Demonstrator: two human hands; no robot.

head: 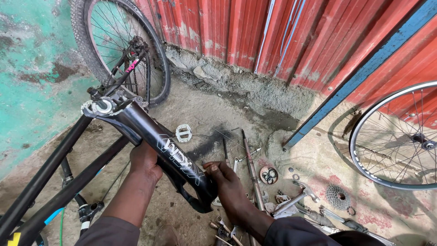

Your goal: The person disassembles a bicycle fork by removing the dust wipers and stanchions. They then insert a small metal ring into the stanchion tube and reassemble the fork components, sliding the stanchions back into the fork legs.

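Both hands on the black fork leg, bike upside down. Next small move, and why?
Probably keep the left hand bracing the fork leg and let the right hand work at its lower end, where the fingertips already rest. The hammer and spanners lie beside that hand on the ground, so it could take one while the left hand steadies the leg.

I see no packages, signs or screens. The only labels are a white lettered decal with angular line graphics (176,159) running along the black fork leg (159,146) between my hands, a small pink decal (132,65) on the frame by the rear wheel (157,59), and a yellow patch (13,238) at bottom left.
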